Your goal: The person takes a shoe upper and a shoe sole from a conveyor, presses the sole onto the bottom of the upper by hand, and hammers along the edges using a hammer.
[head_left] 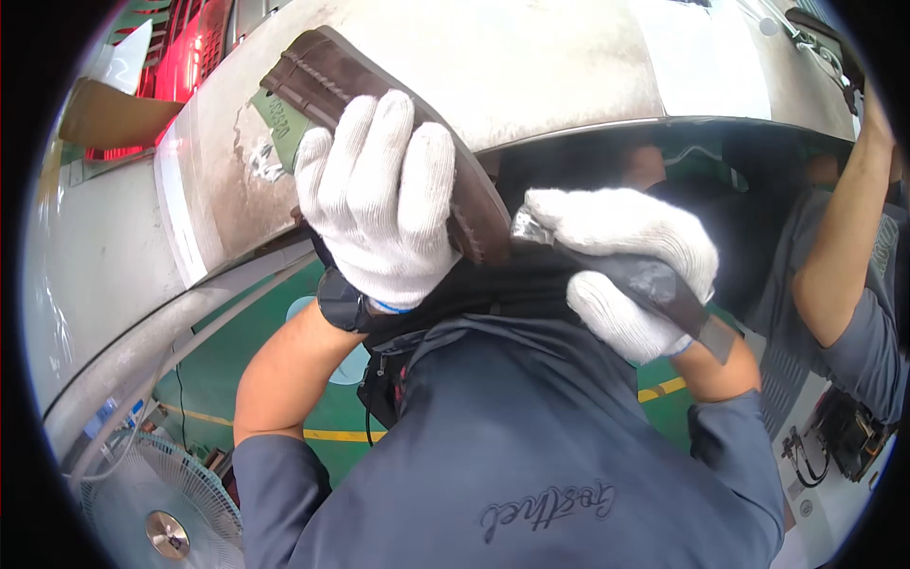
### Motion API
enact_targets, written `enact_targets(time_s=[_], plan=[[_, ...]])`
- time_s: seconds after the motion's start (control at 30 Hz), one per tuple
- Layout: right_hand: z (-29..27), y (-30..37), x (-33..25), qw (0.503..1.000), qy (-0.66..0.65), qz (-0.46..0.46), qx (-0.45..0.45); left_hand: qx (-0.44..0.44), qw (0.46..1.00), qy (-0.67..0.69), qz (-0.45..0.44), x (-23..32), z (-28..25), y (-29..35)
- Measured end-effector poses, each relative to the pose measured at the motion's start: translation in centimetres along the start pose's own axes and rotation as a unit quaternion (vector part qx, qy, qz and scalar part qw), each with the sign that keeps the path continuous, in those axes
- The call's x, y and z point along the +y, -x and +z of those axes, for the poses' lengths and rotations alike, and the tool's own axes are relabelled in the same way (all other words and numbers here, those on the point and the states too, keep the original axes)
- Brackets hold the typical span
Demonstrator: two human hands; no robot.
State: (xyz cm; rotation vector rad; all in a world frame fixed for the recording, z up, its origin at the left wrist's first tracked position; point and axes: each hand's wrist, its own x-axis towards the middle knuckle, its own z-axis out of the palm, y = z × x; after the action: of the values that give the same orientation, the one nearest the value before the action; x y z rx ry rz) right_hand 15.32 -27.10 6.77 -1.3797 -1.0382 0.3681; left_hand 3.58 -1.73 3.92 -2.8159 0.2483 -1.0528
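A long curved brown piece with a leather-like face and a stitched seam [308, 71] slants from the worktable's edge toward my body. My left hand [379, 199], in a white knit glove, is closed over it, fingers bent across its face. Just right of the piece's lower end, my right hand [630, 251], gloved the same way, is closed round a dark grey strip-like thing [654, 280]. That strip runs through the palm toward my wrist, and its kind is unclear. A small shiny silver part [529, 228] shows at the right fingertips; whether it belongs to the strip is hidden.
The pale, stained worktable [559, 62] curves across the top, with a green marked patch [282, 123] beside the brown piece. Red plastic crates [190, 57] stand far left. A fan [166, 531] is at lower left. Another person's arm [844, 237] reaches in at right.
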Motion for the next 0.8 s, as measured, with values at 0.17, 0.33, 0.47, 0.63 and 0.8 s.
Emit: enact_targets(time_s=[0.17,0.33,0.47,0.63,0.8], plan=[[-0.8,-1.4,-0.4,0.997,-0.03,0.044,-0.058,0.045,0.999,-0.004,-0.031,0.7,0.7,0.1],[1.4,-1.9,-0.4,0.927,-0.291,0.192,0.137,0.084,0.994,-0.009,-0.066,1.6,1.1,0.1],[0.4,-4.4,-1.7,0.975,-0.126,0.18,0.038,0.086,0.993,0.018,-0.084,1.7,0.8,0.5],[-0.1,-7.2,-3.6,0.97,-0.065,0.231,-0.028,0.053,0.992,0.053,-0.104,1.7,0.6,1.3],[0.3,-10.0,-3.9,0.971,-0.061,0.23,-0.024,0.099,0.987,0.035,-0.121,2.1,1.6,1.2]])
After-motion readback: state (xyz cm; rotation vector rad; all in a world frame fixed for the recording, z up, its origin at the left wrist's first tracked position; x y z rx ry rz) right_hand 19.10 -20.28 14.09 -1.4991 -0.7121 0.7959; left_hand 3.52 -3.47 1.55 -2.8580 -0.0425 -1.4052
